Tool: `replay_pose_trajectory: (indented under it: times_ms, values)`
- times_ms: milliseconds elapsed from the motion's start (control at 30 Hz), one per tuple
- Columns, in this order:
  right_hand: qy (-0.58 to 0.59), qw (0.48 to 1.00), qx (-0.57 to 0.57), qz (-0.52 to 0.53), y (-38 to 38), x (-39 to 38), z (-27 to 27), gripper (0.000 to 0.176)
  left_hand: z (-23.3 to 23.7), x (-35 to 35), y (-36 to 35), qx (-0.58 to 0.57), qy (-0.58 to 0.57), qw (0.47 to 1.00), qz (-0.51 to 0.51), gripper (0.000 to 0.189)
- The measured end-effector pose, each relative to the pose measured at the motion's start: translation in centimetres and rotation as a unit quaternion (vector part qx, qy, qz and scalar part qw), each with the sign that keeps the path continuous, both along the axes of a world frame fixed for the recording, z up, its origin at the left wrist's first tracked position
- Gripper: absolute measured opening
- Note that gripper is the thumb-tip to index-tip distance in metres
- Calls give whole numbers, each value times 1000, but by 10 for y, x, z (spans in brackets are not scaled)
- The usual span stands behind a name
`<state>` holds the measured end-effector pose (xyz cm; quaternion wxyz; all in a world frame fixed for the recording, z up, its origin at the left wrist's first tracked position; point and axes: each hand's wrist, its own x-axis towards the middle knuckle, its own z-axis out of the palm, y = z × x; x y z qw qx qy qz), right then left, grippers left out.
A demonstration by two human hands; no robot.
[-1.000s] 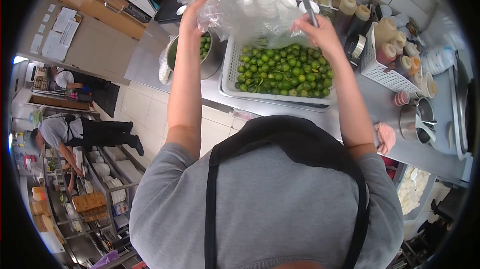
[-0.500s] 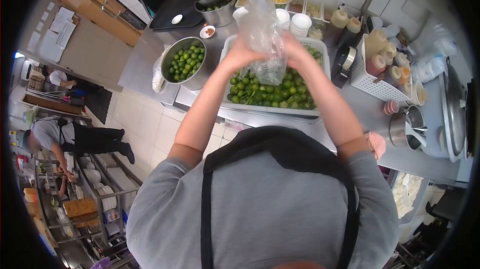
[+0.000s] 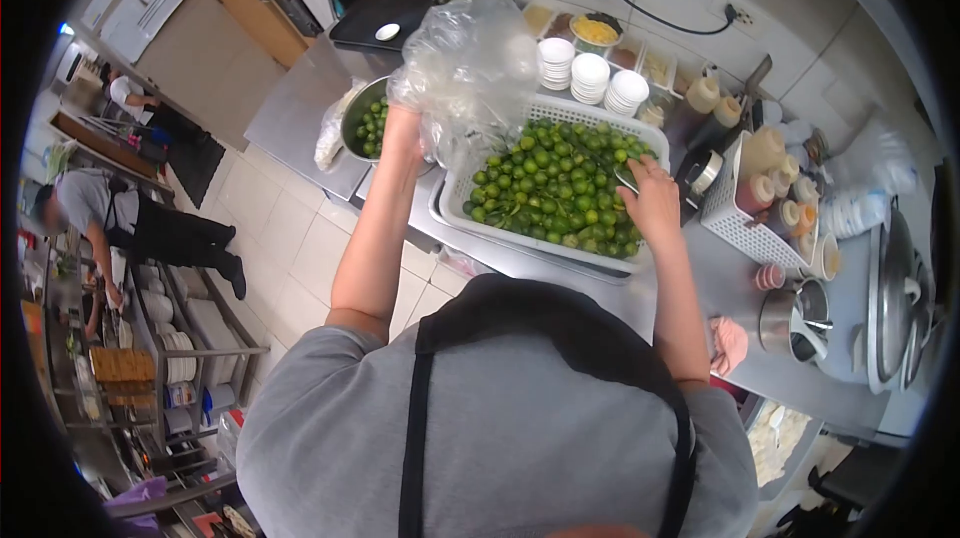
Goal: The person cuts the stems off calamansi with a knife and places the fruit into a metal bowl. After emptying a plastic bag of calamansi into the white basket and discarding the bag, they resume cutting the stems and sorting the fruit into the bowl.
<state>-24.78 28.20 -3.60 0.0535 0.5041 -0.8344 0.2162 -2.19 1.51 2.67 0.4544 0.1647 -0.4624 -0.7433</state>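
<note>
A large clear plastic bag (image 3: 470, 63) hangs from my left hand (image 3: 406, 133), which grips it and is partly covered by its folds. The bag reaches over the left end of a white plastic basket (image 3: 480, 223) full of small green limes (image 3: 560, 178). At the basket's right end, my right hand (image 3: 654, 200) has its fingers curled down among the limes. A thin, shiny curved edge shows beside those fingers; what it belongs to I cannot make out. Behind the bag, a steel pot (image 3: 352, 118) of limes is partly hidden.
Stacks of small white cups (image 3: 590, 78) and containers of yellow pieces (image 3: 596, 31) stand behind the basket. To the right are a white crate of sauce bottles (image 3: 740, 178), a steel pot with utensils (image 3: 785, 323) and a pink cloth (image 3: 728, 343). Two people work at the far left.
My left hand has carried the bag leftward, off the middle of the limes. My right hand has left the bag and moved down to the basket's right end. The view has shifted.
</note>
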Motion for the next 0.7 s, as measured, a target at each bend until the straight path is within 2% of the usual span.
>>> replay_pose_trajectory:
  times_ms: [33, 67, 133, 200, 267, 333, 367, 400, 433, 467, 500, 533, 567, 600, 633, 700]
  values:
    - [-29, 999, -30, 11, -6, 5, 9, 53, 5, 1, 10, 15, -13, 1000, 0, 32]
    - [-24, 999, -34, 16, -13, 11, 23, 53, 9, 0, 19, 29, -25, 999, 0, 31]
    - [-78, 975, -151, 141, -26, 32, 69, 70, 14, 0, 30, -25, -103, 993, -42, 29]
    - [-10, 970, -139, 201, -42, 51, 94, 86, 4, 3, 35, -69, -158, 979, -106, 25]
    - [-34, 960, -114, 254, -61, 67, 98, 91, 28, 12, 67, 14, -130, 986, -101, 25]
    - [-249, 921, -85, 288, -80, 82, 83, 77, 20, 28, 69, 123, -21, 988, -91, 31]
    - [-378, 863, -102, 319, -94, 89, 60, 67, 24, 33, 67, 121, -16, 989, -81, 31]
    - [-499, 788, -114, 342, -107, 98, 41, 57, 28, 36, 65, 167, 9, 985, -35, 33]
    - [-579, 738, -123, 323, -113, 114, 35, 49, 30, 39, 63, 213, 34, 977, 9, 35]
    - [-654, 682, -132, 298, -117, 132, 31, 42, 29, 44, 61, 211, 38, 977, 14, 35]
    - [-744, 603, -164, 236, -121, 150, 28, 42, 25, 49, 60, 73, -17, 989, 131, 31]
    - [-823, 486, -190, 223, -131, 167, 13, 39, 21, 55, 57, -67, -72, 965, 241, 27]
    - [-872, 424, -146, 193, -135, 182, 1, 38, 19, 64, 49, -120, -96, 949, 276, 22]
    - [-906, 359, -113, 196, -134, 204, 19, 37, 17, 79, 41, -122, -91, 949, 275, 22]
    - [-933, 292, -77, 196, -133, 225, 37, 36, 15, 97, 33, -235, -150, 908, 313, 22]
    - [-932, 293, -55, 204, -152, 259, 21, 34, 18, 137, 22, -404, -232, 793, 393, 31]
